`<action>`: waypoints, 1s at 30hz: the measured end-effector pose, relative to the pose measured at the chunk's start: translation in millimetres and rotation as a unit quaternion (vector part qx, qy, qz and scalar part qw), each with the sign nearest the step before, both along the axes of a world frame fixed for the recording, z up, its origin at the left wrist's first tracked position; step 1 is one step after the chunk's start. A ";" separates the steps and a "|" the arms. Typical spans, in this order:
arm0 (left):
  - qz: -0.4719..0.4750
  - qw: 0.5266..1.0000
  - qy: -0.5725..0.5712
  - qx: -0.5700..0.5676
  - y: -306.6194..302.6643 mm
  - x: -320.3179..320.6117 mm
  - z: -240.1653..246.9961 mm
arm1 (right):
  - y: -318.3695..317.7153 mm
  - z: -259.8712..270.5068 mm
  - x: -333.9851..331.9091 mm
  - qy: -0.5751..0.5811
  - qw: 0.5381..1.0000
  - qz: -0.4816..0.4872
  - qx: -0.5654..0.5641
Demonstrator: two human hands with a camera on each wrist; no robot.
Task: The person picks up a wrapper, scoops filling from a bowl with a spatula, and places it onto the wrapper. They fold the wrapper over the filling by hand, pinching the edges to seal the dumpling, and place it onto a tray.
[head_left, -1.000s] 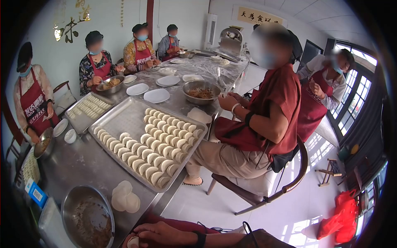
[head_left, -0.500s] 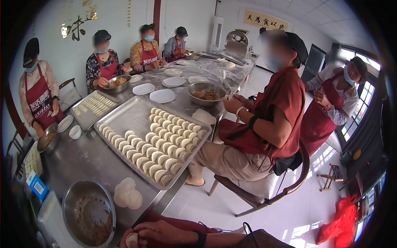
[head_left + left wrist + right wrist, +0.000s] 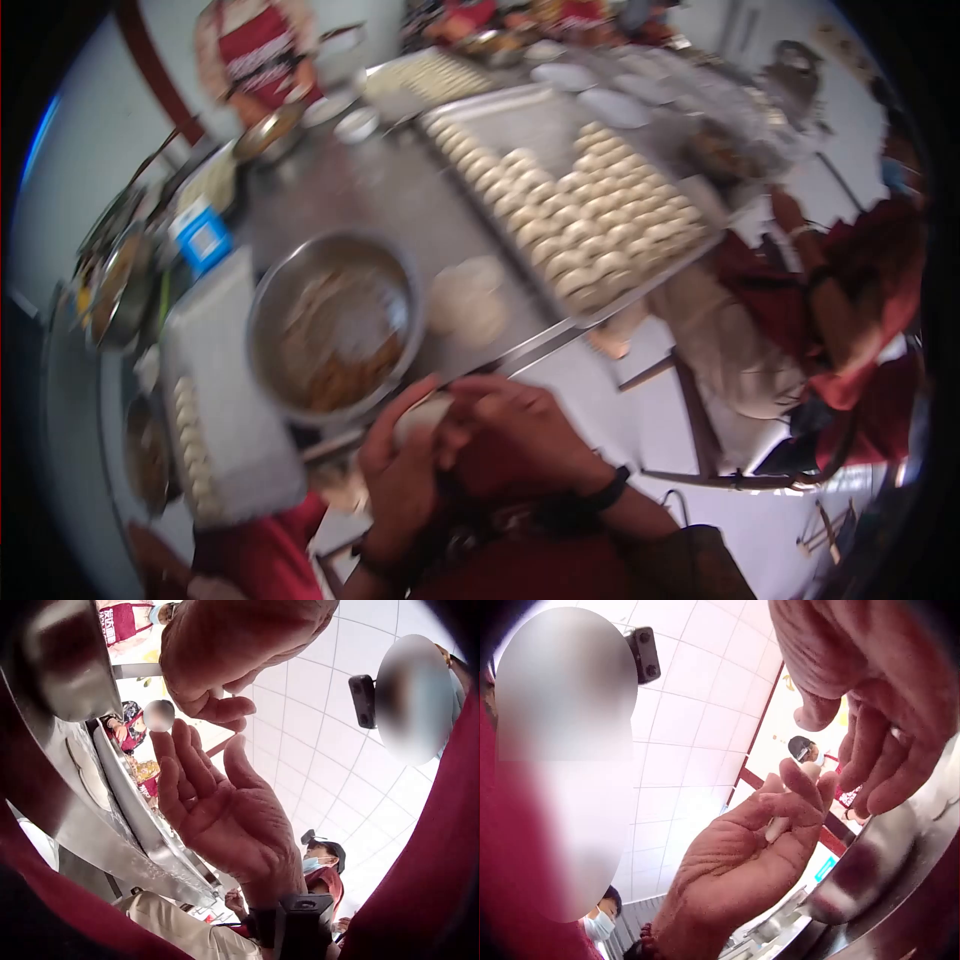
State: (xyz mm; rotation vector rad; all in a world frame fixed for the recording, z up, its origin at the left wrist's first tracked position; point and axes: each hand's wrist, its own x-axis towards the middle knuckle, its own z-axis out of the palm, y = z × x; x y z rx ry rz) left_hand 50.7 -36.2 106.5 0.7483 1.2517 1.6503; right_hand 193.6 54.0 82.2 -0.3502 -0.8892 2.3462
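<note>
At the table's near edge, in the head view, my left hand holds a white dumpling between thumb and fingers. In the right wrist view, part of the pale dough shows inside the curled fingers of the left hand. My right hand is close beside it, its fingertips near the dumpling. Seen from the left wrist, the right hand has its palm exposed and fingers relaxed, holding nothing. Just beyond both hands stands a steel basin with some brown filling. Flat round wrappers lie right of the basin.
A large tray bears rows of dumplings. Left of the basin, another tray has a single row along its side. A blue card stand is behind it. A seated person in red is on the right; another person stands across the table.
The head view has swung down and left, blurring the picture. Both hands now appear near its lower middle instead of the bottom edge. The right hand no longer covers the left.
</note>
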 end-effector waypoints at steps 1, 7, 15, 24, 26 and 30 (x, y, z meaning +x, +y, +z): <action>-0.011 1.000 0.000 0.014 1.2 -0.1 -1.4 | -0.7 0.3 0.3 -0.023 0.999 -0.008 0.021; -0.011 0.999 -0.014 0.048 3.1 5.1 -13.5 | -6.1 4.5 -5.3 -0.059 0.997 -0.003 0.057; 0.030 0.999 -0.010 0.008 4.7 2.1 -36.0 | -11.8 -13.4 -10.6 -0.072 0.997 -0.018 0.021; -0.022 0.998 0.035 -0.040 4.1 13.6 7.9 | -6.8 -23.9 -7.0 -0.049 0.998 -0.041 -0.005; -0.023 0.999 0.026 -0.038 3.3 14.5 8.8 | -7.8 -29.7 -9.1 -0.038 0.998 -0.043 -0.012; -0.023 0.999 0.034 -0.031 1.3 15.9 9.9 | -10.2 -29.9 -9.7 -0.020 0.999 -0.043 -0.015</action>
